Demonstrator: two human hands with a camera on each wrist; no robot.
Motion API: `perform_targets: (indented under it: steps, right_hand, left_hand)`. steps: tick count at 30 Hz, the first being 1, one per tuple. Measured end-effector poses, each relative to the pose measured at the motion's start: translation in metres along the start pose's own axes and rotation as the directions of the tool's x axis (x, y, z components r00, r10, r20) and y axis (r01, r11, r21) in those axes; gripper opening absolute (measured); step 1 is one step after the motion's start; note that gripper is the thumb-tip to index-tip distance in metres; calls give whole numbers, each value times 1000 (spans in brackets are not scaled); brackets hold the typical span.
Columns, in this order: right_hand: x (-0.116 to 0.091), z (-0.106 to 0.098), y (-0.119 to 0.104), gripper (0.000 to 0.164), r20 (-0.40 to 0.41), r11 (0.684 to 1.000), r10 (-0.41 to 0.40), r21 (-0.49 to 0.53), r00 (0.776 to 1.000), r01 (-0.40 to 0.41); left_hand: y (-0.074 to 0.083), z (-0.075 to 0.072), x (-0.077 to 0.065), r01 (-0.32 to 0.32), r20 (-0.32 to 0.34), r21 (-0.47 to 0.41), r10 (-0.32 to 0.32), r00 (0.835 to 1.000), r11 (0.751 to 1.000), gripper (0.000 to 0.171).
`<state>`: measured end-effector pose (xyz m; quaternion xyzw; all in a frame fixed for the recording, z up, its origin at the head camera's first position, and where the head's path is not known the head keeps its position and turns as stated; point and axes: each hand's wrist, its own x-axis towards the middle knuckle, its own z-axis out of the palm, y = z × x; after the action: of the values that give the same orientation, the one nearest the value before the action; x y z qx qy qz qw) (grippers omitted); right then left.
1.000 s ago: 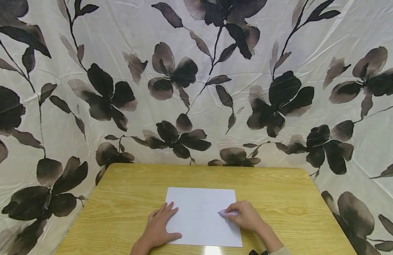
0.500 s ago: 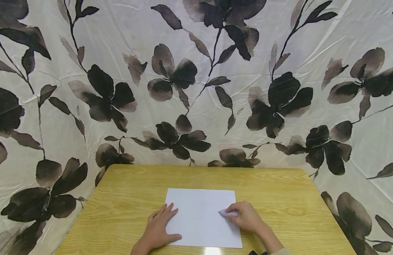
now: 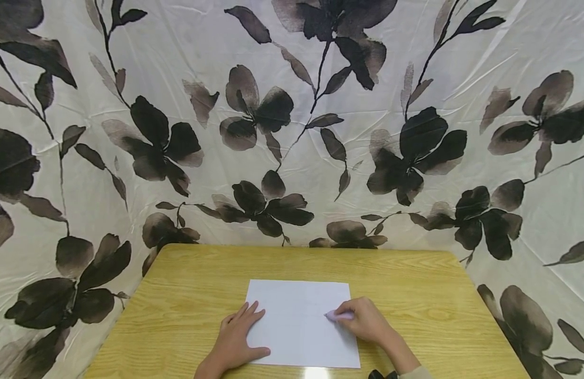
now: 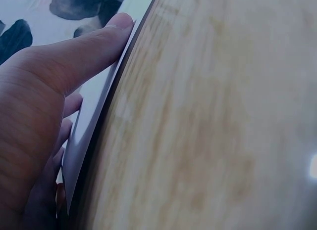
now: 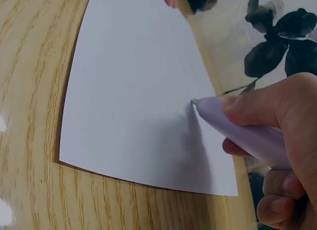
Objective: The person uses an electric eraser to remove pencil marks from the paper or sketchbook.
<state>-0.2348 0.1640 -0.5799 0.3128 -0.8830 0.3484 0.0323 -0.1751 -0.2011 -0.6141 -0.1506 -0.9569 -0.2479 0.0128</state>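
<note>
A white sheet of paper (image 3: pixel 299 326) lies on the wooden table, and it shows at a slant in the right wrist view. My left hand (image 3: pixel 237 337) rests on its left edge, fingers spread and thumb near the lower left corner. In the left wrist view the thumb (image 4: pixel 106 37) lies along the paper's border. My right hand (image 3: pixel 365 321) pinches a thick lavender pen (image 5: pixel 237 128) between thumb and fingers. The pen's small grey tip (image 5: pixel 194 101) points left, right at the paper's surface on its right half, and a shadow falls below it.
The yellow wood-grain table (image 3: pixel 429 295) reaches to a white cloth backdrop (image 3: pixel 292 147) with dark flowers behind and on both sides. A black object (image 3: pixel 383 375) shows at the bottom edge beside the right wrist. Light glares on the table (image 3: pixel 315 372) below the paper.
</note>
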Motion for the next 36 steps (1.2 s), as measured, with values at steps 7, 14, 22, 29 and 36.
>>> perform_targets:
  steps: [7, 14, 22, 29, 36]
  right_hand:
    - [0, 1, -1, 9, 1, 1000, 1, 2, 1000, -1]
    - [0, 2, 0, 10, 1, 1000, -2, 3, 1000, 2]
    - [1, 3, -3, 11, -20, 999, -34, -14, 999, 34]
    - [2, 2, -4, 10, 7, 1000, -15, -23, 1000, 15]
    - [4, 1, -5, 9, 22, 1000, 5, -22, 1000, -4]
  left_hand:
    - [-1, 0, 0, 5, 12, 0, -5, 1000, 1000, 94]
    - [-2, 1, 0, 11, 9, 2, -11, 1000, 1000, 94]
    - [-3, 3, 0, 13, 11, 27, -13, 1000, 1000, 95]
    - [-3, 3, 0, 6, 7, 23, -6, 1000, 1000, 95]
    - [-6, 5, 1, 8, 9, 31, -8, 1000, 999, 96]
